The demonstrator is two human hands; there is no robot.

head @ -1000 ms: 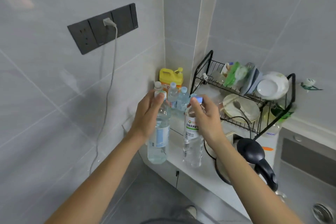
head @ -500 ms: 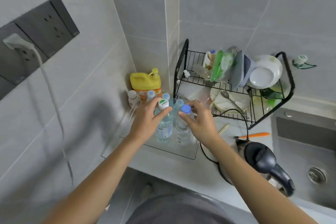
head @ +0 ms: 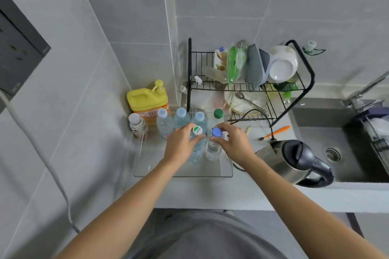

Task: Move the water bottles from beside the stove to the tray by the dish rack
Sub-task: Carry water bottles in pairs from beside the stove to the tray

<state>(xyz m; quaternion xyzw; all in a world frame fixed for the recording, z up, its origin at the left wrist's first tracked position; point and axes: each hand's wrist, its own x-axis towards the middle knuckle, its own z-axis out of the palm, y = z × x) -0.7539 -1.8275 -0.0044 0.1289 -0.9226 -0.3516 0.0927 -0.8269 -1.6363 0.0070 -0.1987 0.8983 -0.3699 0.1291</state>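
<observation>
A clear glass tray (head: 183, 172) lies on the counter left of the black dish rack (head: 303, 88). My left hand (head: 182, 143) grips the neck of a water bottle with a white and green cap (head: 197, 131), standing in the tray. My right hand (head: 233, 143) grips a second water bottle by its blue cap (head: 216, 132), right beside the first. Behind them stand three pale-blue-capped water bottles (head: 181, 119) and a green-capped bottle (head: 218, 114) at the tray's back.
A yellow detergent jug (head: 147, 99) and a small white bottle (head: 136, 125) stand in the corner. A steel kettle (head: 294, 160) sits right of the tray, its cord running to the rack. An orange toothbrush (head: 275, 131) lies nearby. The sink (head: 341, 141) is at right.
Both hands have carried the two bottles forward and down into the tray. The view has tilted down, now looking over the counter from above.
</observation>
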